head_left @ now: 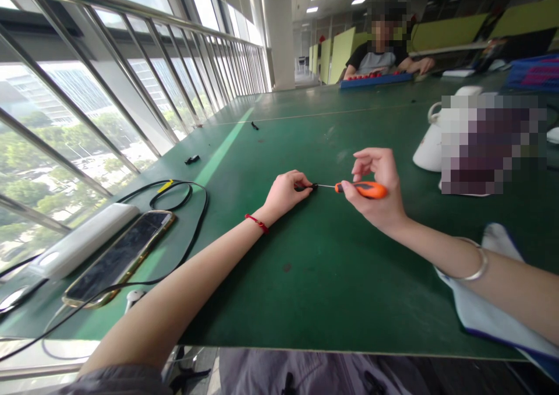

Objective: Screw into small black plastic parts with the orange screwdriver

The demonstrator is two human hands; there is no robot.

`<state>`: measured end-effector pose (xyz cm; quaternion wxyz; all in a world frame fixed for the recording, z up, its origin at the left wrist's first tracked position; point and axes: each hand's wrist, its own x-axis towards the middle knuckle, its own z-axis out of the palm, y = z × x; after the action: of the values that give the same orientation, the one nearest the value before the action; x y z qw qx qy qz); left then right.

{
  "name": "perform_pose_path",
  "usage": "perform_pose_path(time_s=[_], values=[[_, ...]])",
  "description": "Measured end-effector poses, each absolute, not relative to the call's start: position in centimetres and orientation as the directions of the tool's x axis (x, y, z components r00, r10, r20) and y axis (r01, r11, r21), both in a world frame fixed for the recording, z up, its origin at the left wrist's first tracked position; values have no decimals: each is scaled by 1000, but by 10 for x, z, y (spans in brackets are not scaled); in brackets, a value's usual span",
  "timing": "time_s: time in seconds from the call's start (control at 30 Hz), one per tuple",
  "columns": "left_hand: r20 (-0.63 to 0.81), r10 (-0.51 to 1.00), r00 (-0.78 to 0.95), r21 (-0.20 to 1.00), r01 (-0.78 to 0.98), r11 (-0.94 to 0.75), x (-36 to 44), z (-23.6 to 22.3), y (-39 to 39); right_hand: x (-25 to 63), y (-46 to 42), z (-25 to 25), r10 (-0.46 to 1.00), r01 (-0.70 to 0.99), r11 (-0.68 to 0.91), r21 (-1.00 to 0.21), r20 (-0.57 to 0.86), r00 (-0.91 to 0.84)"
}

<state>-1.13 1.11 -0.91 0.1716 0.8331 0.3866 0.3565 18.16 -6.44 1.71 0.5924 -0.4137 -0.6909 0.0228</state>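
My left hand rests on the green table with its fingers closed round a small black part, mostly hidden by the fingertips. An orange and black screwdriver lies level in my right hand. The thumb presses along its handle while some fingers are raised and curled above it. Its thin metal shaft points left, and the tip meets the black part or ends right beside it; I cannot tell which. Two more small black pieces lie farther off: one black piece near the railing, another black piece beyond it.
On the left lie a phone, a white power strip, a black cable and an earphone. A white jug stands right, a cloth under my right forearm. Across the table sits a person behind a blue tray.
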Motion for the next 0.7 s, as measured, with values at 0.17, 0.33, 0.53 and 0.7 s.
perform_pose_path(time_s=[0.17, 0.33, 0.53, 0.7], values=[[462, 771, 438, 559, 530, -637, -11, -9, 11, 180, -68, 18, 705, 597, 548, -585, 708, 47], [463, 776, 429, 552, 546, -631, -11, -9, 12, 182, -66, 16, 627, 578, 615, -537, 777, 54], [439, 819, 369, 595, 564, -573, -12, -10, 13, 185, -62, 14, 680, 558, 605, -568, 733, 10], [415, 854, 312, 600, 612, -515, -12, -9, 12, 187, -57, 11, 682, 679, 546, -491, 731, -19]])
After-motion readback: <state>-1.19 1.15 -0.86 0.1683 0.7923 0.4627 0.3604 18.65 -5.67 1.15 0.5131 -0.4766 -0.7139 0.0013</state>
